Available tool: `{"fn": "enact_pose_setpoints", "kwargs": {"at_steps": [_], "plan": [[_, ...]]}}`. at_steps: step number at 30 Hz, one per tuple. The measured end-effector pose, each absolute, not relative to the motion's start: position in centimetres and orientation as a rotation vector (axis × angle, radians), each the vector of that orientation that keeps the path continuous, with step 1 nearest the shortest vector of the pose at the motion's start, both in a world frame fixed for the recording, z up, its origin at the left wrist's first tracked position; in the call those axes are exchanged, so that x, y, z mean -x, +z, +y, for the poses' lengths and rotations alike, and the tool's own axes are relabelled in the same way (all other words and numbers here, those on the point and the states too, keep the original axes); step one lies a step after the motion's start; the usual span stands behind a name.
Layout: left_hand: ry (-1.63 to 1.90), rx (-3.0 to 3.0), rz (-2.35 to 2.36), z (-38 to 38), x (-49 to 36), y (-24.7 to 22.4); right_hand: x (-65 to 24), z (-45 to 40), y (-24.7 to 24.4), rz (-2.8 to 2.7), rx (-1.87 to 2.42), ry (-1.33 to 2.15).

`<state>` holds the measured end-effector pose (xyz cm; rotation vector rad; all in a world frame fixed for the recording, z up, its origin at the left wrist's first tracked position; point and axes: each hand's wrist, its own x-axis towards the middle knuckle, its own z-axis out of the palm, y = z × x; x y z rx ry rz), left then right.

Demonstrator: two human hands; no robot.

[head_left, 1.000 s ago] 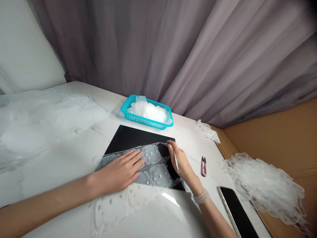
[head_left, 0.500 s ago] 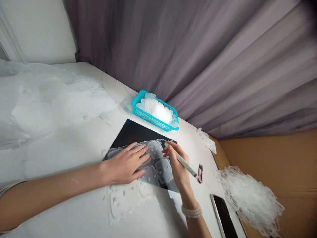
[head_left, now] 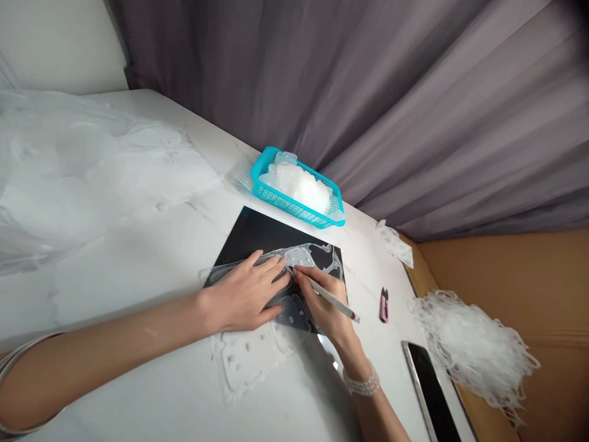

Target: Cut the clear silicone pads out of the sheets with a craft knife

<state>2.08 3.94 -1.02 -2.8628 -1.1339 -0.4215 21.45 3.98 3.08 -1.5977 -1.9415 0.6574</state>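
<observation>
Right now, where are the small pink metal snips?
In the head view, the small pink metal snips lie on the white marble table, right of the person's right hand, above the black smartphone.

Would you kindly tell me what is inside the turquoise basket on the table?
The turquoise basket holds a heap of white translucent plastic pieces; the heap hides the basket's floor, so that cannot be seen.

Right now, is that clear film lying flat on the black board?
Yes, flat: the left hand presses the clear film onto the black board, and it trails onto the table.
</observation>
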Motion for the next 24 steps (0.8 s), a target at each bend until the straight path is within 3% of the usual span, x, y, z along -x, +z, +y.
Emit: {"fn": "enact_pose_setpoints", "kwargs": {"at_steps": [10,19,24], "plan": [[-0.322,2.863,-1.120,3.9,-2.3,-0.2,-21.0,2.9,3.5,-2.141,1.559,0.436],[-0.367,2.842,-1.076,3.9,-2.1,-0.9,-22.3,3.5,0.1,-2.316,1.245,0.120],[-0.385,2.853,-1.099,4.0,-2.0,-1.0,-22.4,3.8,-0.1,-2.311,1.227,0.154]]}}
